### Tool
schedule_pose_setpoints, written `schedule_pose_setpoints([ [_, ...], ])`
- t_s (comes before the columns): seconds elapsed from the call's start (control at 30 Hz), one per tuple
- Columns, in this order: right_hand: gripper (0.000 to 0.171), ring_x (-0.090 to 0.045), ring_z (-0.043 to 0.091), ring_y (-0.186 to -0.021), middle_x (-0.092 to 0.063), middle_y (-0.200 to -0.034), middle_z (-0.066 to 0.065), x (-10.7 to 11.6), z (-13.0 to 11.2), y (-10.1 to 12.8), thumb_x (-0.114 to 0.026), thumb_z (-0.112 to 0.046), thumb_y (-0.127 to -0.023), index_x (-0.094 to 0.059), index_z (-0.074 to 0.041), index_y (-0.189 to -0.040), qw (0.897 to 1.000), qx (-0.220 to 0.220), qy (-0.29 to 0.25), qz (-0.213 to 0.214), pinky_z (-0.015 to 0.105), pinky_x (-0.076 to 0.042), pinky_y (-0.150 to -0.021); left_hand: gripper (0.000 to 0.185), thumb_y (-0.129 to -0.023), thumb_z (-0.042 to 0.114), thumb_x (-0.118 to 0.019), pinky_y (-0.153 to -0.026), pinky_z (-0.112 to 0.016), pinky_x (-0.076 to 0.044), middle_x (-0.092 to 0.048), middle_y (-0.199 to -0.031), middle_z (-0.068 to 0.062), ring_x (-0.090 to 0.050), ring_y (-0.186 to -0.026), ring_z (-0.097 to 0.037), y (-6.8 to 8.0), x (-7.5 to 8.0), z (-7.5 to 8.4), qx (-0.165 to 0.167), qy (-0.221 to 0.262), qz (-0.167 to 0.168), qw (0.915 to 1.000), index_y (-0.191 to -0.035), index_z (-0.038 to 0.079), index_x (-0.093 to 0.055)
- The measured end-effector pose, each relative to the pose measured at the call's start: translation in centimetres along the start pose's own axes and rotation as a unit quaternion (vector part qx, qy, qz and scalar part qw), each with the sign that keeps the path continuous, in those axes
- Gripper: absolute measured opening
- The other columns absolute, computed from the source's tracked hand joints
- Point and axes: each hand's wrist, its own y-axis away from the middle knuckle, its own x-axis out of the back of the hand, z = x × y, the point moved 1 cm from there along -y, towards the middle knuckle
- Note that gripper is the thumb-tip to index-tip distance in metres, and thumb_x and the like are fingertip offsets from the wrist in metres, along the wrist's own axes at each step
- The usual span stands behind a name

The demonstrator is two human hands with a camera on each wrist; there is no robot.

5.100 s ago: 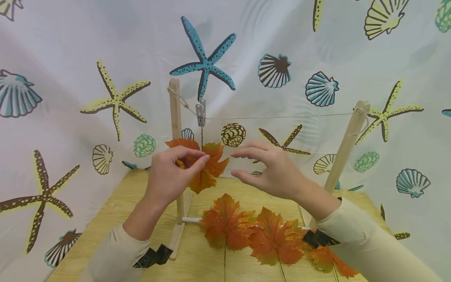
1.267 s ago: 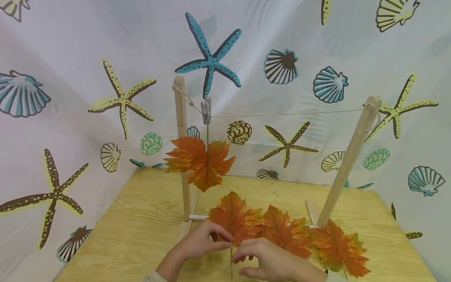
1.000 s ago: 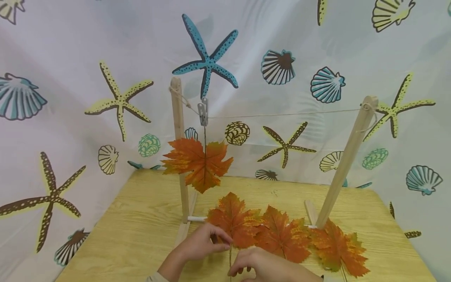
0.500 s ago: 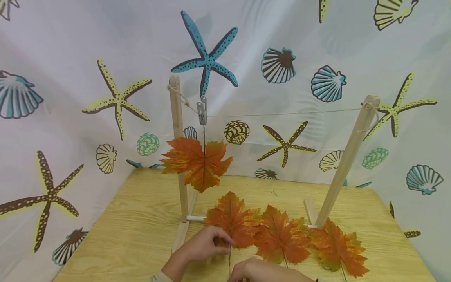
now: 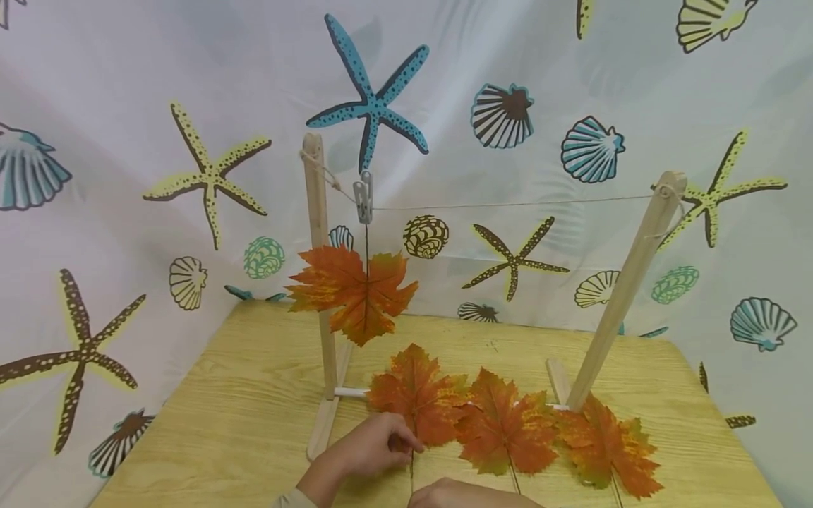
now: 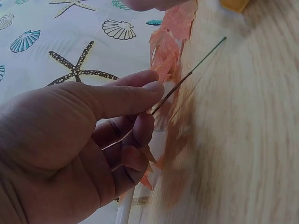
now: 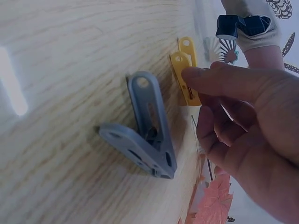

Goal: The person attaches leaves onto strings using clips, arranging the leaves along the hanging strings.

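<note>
My left hand (image 5: 406, 444) pinches the thin wire stem (image 6: 187, 79) of the leftmost orange maple leaf (image 5: 413, 395) lying on the wooden table (image 5: 254, 402); thumb and fingers close on it in the left wrist view (image 6: 149, 109). My right hand (image 5: 466, 494) is low at the near edge, mostly out of the head view. In the right wrist view its index fingertip (image 7: 191, 74) touches a yellow clothespin (image 7: 183, 56) lying flat, with the other fingers loosely curled. A grey clothespin (image 7: 149, 135) lies beside it.
Another orange leaf (image 5: 356, 289) hangs from a clothespin (image 5: 363, 201) on a string (image 5: 508, 205) strung between two wooden posts (image 5: 314, 261) (image 5: 625, 289). Two more leaves (image 5: 504, 430) (image 5: 606, 444) lie on the table. A seashell-print cloth (image 5: 127, 106) surrounds the table.
Both hands came down from the hanging leaf to the table. Over the last second my right hand left the stem and drew back to the near edge; the left keeps its pinch.
</note>
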Motion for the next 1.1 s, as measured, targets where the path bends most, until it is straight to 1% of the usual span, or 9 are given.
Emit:
schedule_pose_setpoints([
  [0.13, 0.02, -0.048, -0.016, -0.077, -0.061, -0.09, -0.004, -0.1, 0.0, -0.2, -0.047, -0.02, -0.096, -0.065, -0.012, -0.095, 1.0, 0.002, 0.009, -0.005, 0.007, -0.043, -0.068, 0.02, -0.081, 0.0, -0.064, -0.062, -0.021, -0.045, -0.056, -0.078, 0.003, -0.049, -0.068, -0.004, 0.0, 0.1, -0.1, -0.006, -0.031, 0.004, 0.9995, -0.095, 0.011, -0.074],
  [0.33, 0.021, -0.053, -0.009, -0.089, -0.063, -0.101, 0.004, 0.0, 0.2, -0.2, -0.049, -0.016, -0.095, -0.067, -0.005, -0.1, 1.0, 0.002, 0.02, -0.015, 0.007, -0.042, -0.075, 0.018, -0.081, 0.001, -0.065, -0.063, -0.02, -0.045, -0.055, -0.077, 0.004, -0.05, -0.069, -0.003, -0.2, 0.0, 0.0, -0.019, -0.056, 0.002, 0.9982, -0.094, 0.01, -0.074],
  [0.5, 0.021, -0.049, -0.011, -0.087, -0.062, -0.101, 0.004, 0.1, 0.3, -0.3, -0.05, -0.015, -0.094, -0.068, -0.004, -0.096, 0.999, 0.003, 0.045, -0.027, 0.005, -0.041, -0.075, 0.013, -0.08, 0.005, -0.068, -0.064, -0.018, -0.045, -0.054, -0.077, 0.007, -0.052, -0.07, -0.002, -0.3, -0.3, -0.1, -0.029, -0.079, 0.004, 0.9965, -0.089, 0.012, -0.074],
  [0.67, 0.02, -0.048, -0.012, -0.087, -0.061, -0.1, 0.0, 0.2, 0.2, -0.4, -0.052, -0.018, -0.093, -0.07, -0.009, -0.092, 0.995, 0.018, 0.092, -0.037, 0.004, -0.038, -0.076, 0.013, -0.079, 0.007, -0.069, -0.064, -0.018, -0.043, -0.053, -0.076, 0.011, -0.05, -0.071, -0.001, -0.6, -0.6, 0.0, -0.042, -0.136, 0.015, 0.9897, -0.087, 0.016, -0.074],
  [0.9, 0.021, -0.046, -0.013, -0.083, -0.059, -0.101, -0.003, -0.3, 0.2, -0.3, -0.05, -0.021, -0.095, -0.069, -0.012, -0.091, 0.993, 0.014, 0.112, -0.031, 0.002, -0.038, -0.073, 0.012, -0.078, 0.01, -0.07, -0.064, -0.018, -0.042, -0.052, -0.078, 0.015, -0.046, -0.071, 0.0, -0.6, -0.9, 0.2, -0.036, -0.193, 0.013, 0.9804, -0.085, 0.019, -0.074],
  [0.97, 0.019, -0.046, -0.012, -0.084, -0.058, -0.103, -0.002, -0.5, 0.0, -0.3, -0.051, -0.021, -0.094, -0.068, -0.014, -0.094, 0.989, 0.019, 0.145, -0.033, 0.002, -0.037, -0.071, 0.012, -0.077, 0.011, -0.071, -0.064, -0.018, -0.042, -0.052, -0.078, 0.016, -0.046, -0.072, 0.001, -0.6, -1.0, 0.1, -0.037, -0.201, 0.01, 0.9789, -0.085, 0.021, -0.074],
  [1.03, 0.016, -0.044, -0.012, -0.083, -0.055, -0.104, -0.005, -0.8, -0.2, -0.3, -0.052, -0.025, -0.094, -0.066, -0.018, -0.099, 0.975, 0.032, 0.217, -0.043, 0.001, -0.034, -0.069, 0.013, -0.077, 0.011, -0.072, -0.064, -0.018, -0.042, -0.052, -0.079, 0.015, -0.047, -0.072, 0.001, -0.6, -1.1, 0.2, -0.044, -0.204, 0.004, 0.978, -0.086, 0.021, -0.074],
  [1.07, 0.015, -0.043, -0.013, -0.081, -0.054, -0.104, -0.008, -0.9, -0.4, -0.3, -0.053, -0.027, -0.094, -0.064, -0.02, -0.101, 0.972, 0.022, 0.229, -0.046, 0.001, -0.034, -0.067, 0.014, -0.077, 0.011, -0.072, -0.064, -0.017, -0.042, -0.053, -0.079, 0.015, -0.047, -0.072, 0.0, -0.6, -1.1, 0.2, -0.049, -0.204, -0.001, 0.9777, -0.086, 0.021, -0.074],
  [1.1, 0.015, -0.042, -0.013, -0.08, -0.053, -0.103, -0.01, -1.1, -0.5, -0.3, -0.053, -0.028, -0.093, -0.062, -0.022, -0.103, 0.966, 0.018, 0.252, -0.05, 0.001, -0.032, -0.065, 0.015, -0.077, 0.011, -0.072, -0.064, -0.017, -0.042, -0.053, -0.079, 0.015, -0.047, -0.072, 0.0, -0.6, -1.1, 0.3, -0.053, -0.205, -0.005, 0.9772, -0.087, 0.021, -0.075],
])
